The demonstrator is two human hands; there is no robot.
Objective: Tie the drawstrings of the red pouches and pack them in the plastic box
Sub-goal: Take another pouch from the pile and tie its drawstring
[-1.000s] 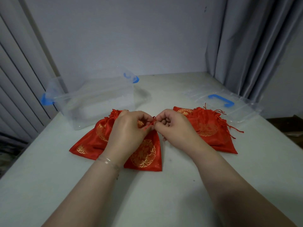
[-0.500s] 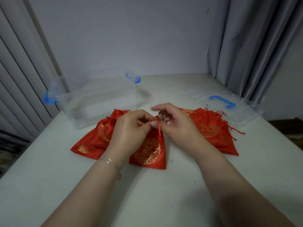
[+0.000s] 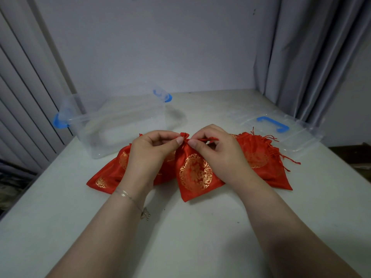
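Note:
A red satin pouch point(image 3: 195, 175) with a gold medallion lies in the middle of the white table point(image 3: 180, 237), its neck gathered tight. My left hand point(image 3: 152, 149) pinches the gathered neck from the left. My right hand point(image 3: 216, 151) pinches the red drawstring point(image 3: 208, 139) just right of the neck. More red pouches lie under and beside it: one on the left point(image 3: 109, 173) and a pile on the right point(image 3: 265, 157) with loose tasselled strings. The clear plastic box point(image 3: 120, 127) with blue latches stands open behind my left hand.
The box's clear lid point(image 3: 281, 129) with a blue handle lies flat at the right, behind the right pile. Grey curtains point(image 3: 311, 57) hang at the right and a white wall closes the back. The table's left edge runs past the box.
The middle pouch's neck has been drawn tight and now stands up between my hands. My right hand has shifted right, pulling the drawstring out sideways.

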